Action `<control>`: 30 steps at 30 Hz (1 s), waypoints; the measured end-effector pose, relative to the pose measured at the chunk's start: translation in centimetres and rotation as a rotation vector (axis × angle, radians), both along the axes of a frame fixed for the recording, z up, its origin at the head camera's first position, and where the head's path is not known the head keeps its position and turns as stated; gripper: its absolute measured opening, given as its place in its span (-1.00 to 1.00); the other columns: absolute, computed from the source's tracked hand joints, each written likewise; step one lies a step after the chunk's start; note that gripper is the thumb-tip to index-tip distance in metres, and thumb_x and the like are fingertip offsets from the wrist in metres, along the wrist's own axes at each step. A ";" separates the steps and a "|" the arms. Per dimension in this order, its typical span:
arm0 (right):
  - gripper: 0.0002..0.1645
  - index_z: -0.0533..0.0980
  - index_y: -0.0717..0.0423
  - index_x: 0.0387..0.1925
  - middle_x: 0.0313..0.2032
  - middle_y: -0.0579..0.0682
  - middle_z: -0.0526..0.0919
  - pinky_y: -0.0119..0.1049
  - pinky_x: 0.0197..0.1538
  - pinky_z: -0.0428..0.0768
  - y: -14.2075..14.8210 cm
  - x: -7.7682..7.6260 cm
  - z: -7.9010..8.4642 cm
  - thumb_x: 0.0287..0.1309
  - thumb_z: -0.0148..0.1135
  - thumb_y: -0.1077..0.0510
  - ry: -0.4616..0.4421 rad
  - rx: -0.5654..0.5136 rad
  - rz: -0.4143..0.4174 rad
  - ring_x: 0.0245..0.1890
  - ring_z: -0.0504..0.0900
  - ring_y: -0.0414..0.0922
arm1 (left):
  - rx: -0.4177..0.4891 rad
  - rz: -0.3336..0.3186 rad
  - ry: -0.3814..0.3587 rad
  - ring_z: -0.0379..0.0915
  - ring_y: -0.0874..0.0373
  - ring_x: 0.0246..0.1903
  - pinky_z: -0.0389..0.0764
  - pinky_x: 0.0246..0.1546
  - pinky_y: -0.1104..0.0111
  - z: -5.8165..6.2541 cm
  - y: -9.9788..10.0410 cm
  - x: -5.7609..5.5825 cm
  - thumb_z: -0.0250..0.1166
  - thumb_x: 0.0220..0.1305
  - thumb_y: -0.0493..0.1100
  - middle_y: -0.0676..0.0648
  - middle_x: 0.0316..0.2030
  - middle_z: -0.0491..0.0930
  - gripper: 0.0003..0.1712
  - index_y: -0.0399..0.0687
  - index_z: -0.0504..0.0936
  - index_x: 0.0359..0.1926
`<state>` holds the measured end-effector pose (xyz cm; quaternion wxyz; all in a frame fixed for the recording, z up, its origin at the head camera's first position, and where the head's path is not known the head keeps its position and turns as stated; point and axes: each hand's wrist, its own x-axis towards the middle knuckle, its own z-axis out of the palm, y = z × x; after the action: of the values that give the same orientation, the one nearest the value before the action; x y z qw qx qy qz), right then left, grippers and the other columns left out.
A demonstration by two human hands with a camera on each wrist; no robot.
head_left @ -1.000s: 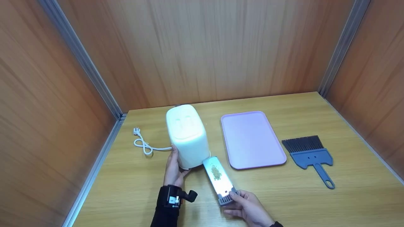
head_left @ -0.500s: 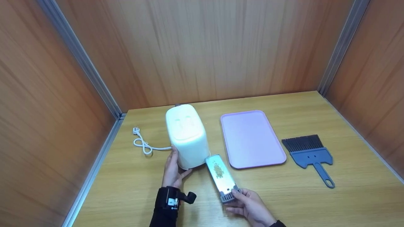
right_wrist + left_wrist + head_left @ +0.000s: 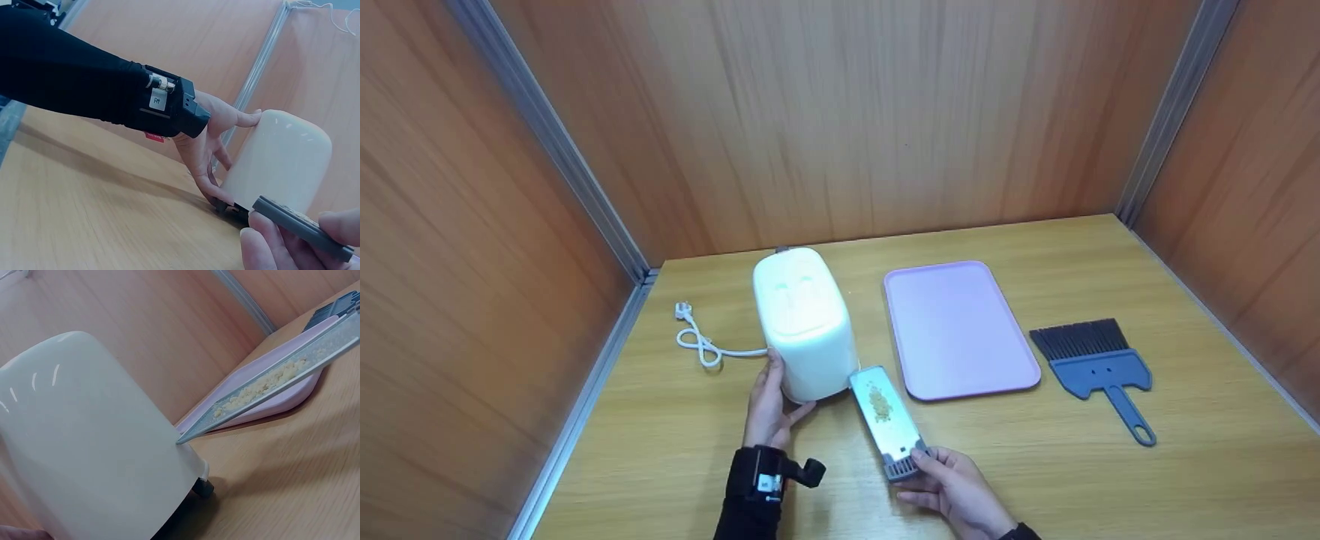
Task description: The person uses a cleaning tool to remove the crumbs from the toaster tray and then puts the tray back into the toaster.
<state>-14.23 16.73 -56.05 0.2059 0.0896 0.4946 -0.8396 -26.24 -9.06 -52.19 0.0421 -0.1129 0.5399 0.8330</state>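
Note:
A white toaster (image 3: 802, 322) with a smooth top stands left of the table's middle. My left hand (image 3: 766, 409) grips its near end, thumb against the left side and fingers low at the base, seen also in the right wrist view. My right hand (image 3: 956, 487) pinches the grey end of a long metal crumb tray (image 3: 889, 424), thumb on top and fingers below. Pale crumbs (image 3: 261, 388) lie on the tray in the left wrist view. The tray's far end is close to the toaster's lower right corner; whether they touch I cannot tell.
Right of the toaster lies a lilac tray (image 3: 964, 330). Farther right is a blue brush (image 3: 1099, 375) with dark bristles. A white cord with a plug (image 3: 701, 341) lies left of the toaster. Wood-grain walls (image 3: 855, 120) enclose the table's back and sides.
My right hand has shifted the crumb tray slightly right and away from me. My left hand keeps its grip on the toaster, which stays in place.

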 end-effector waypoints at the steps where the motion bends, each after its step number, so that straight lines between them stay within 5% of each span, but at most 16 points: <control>1: -0.56 0.37 0.35 0.04 -0.16 0.09 0.72 -0.15 0.00 0.70 0.0 0.0 0.0 0.38 0.16 0.05 0.003 -0.001 0.000 -0.15 0.73 -0.03 | 0.002 0.002 0.001 -0.13 -0.20 0.45 0.36 0.17 -0.30 0.0 0.0 0.0 0.13 0.23 0.44 -0.23 0.47 0.02 0.05 -0.05 0.05 0.51; 11: -0.56 0.36 0.35 0.04 -0.16 0.10 0.72 -0.14 0.01 0.69 0.2 0.2 -0.1 0.38 0.16 0.06 -0.004 -0.004 -0.013 -0.16 0.73 -0.03 | -0.022 -0.001 -0.020 0.02 -0.20 0.41 0.38 0.18 -0.27 -0.1 -0.1 0.3 0.13 0.16 0.49 -0.20 0.44 0.15 0.01 -0.02 0.22 0.44; 30: -0.68 0.40 0.27 -0.07 -0.16 0.10 0.73 -0.15 -0.01 0.70 0.3 0.2 0.1 0.38 0.16 0.08 0.008 -0.012 -0.015 -0.15 0.73 -0.04 | -0.051 -0.021 -0.023 0.09 -0.18 0.41 0.36 0.21 -0.25 0.1 -0.5 0.5 0.11 0.20 0.48 -0.24 0.43 0.21 0.04 -0.08 0.16 0.46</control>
<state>-14.05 17.01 -55.93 0.1981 0.0890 0.4898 -0.8444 -25.71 -9.55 -52.07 0.0541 -0.1178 0.5616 0.8172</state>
